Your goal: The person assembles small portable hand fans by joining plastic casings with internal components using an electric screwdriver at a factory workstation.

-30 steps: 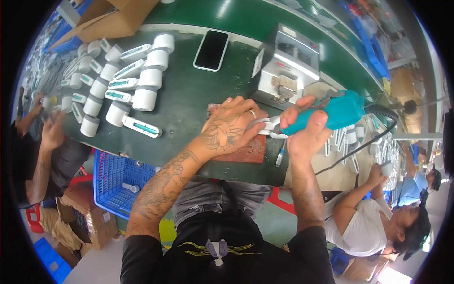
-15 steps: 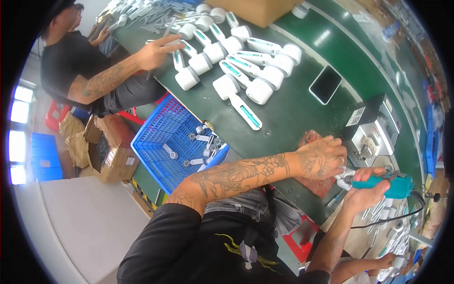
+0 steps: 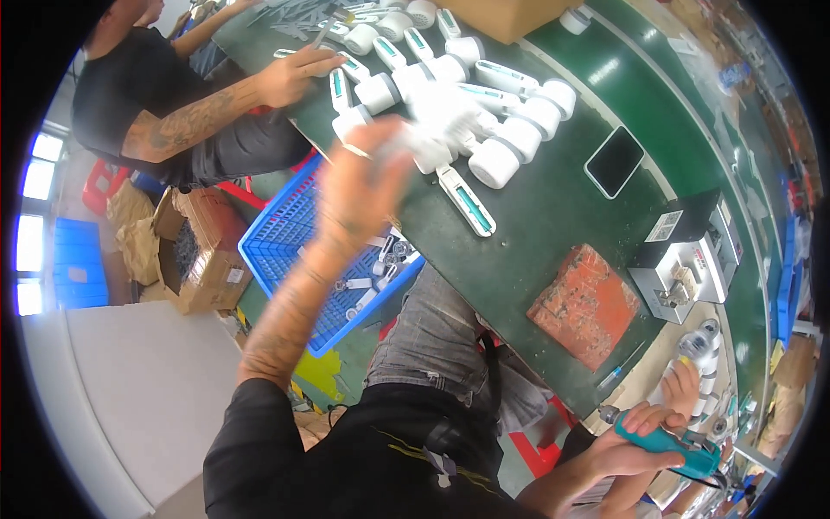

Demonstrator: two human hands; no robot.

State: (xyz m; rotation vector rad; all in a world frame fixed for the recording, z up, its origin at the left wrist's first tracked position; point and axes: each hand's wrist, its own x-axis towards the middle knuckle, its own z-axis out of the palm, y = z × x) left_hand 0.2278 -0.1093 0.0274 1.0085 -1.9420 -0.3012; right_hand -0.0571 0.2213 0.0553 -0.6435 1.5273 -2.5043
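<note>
My left hand (image 3: 363,195) is smeared by motion at the near side of a cluster of white shower heads (image 3: 497,160) with teal-striped handles. A blurred white shape lies just beyond its fingers; whether the hand holds it cannot be made out. One shower head's striped handle (image 3: 467,201) points toward me. At the lower right, my right hand (image 3: 635,445) is wrapped round a teal electric screwdriver (image 3: 670,447), its tip pointing left. A reddish, worn block (image 3: 586,307) lies on the green table with neither hand on it.
A blue basket (image 3: 277,229) with small clear and white parts stands at the table's left edge. A phone (image 3: 615,162) and an open box (image 3: 683,268) lie to the right. Across the left corner is a co-worker's hand (image 3: 298,73); another person's hand (image 3: 680,389) is near my screwdriver.
My left hand has left the block and swung up and left to the shower heads. My right hand has drawn the screwdriver down toward me, off the white piece at the block.
</note>
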